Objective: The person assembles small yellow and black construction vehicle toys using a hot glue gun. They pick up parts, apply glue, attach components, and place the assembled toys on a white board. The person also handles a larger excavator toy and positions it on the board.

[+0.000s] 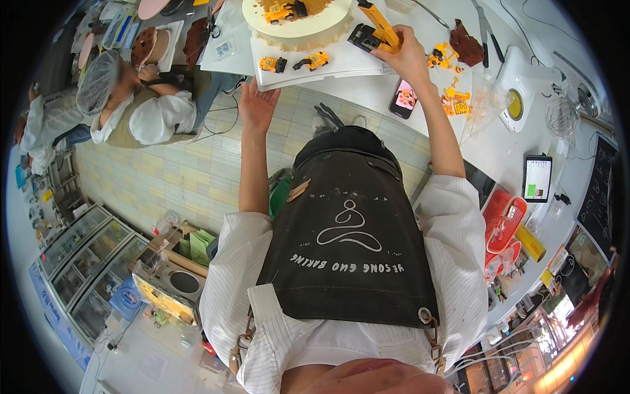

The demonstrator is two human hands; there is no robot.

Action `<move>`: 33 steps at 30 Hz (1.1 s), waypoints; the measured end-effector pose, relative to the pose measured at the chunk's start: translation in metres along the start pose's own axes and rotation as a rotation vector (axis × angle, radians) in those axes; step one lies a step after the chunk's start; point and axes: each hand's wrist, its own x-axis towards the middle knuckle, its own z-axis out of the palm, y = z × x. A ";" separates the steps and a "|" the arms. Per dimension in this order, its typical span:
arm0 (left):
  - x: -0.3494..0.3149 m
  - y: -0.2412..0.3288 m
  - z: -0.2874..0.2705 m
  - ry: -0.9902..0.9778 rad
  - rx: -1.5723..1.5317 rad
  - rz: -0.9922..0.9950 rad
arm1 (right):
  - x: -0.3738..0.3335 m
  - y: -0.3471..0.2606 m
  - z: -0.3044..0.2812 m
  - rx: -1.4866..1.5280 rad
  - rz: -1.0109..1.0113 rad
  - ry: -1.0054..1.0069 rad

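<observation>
My right hand (408,56) grips a yellow-and-black toy crane truck (375,38) above the right part of a white cake board (341,80). My left hand (260,105) is open, palm up, its fingertips at the board's front left corner; I cannot tell whether they touch it. On the board stands a round pale cream cake (315,27) with brown crumbs on top. A yellow toy construction vehicle (282,12) sits on the crumbs. In front of the cake are a small yellow toy truck (272,64) and a toy loader (312,61).
Right of the board lie a phone (403,98), orange toy pieces (455,102) and clear plastic wrap (482,105). Farther right are a white kitchen scale (515,98) and a whisk (562,117). On the left, a person in a hairnet (98,82) works beside a brown cake (149,46).
</observation>
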 end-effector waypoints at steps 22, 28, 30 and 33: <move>0.001 0.002 0.003 0.021 0.026 -0.007 | 0.001 0.003 -0.007 0.014 -0.007 -0.068; 0.000 0.003 0.003 0.044 0.026 -0.012 | -0.001 0.001 -0.004 0.061 0.000 -0.054; 0.001 0.002 0.003 0.049 0.026 -0.016 | -0.002 -0.001 -0.004 0.056 0.001 -0.050; 0.001 0.002 0.003 0.053 0.038 -0.020 | -0.002 -0.002 -0.003 0.043 0.013 -0.048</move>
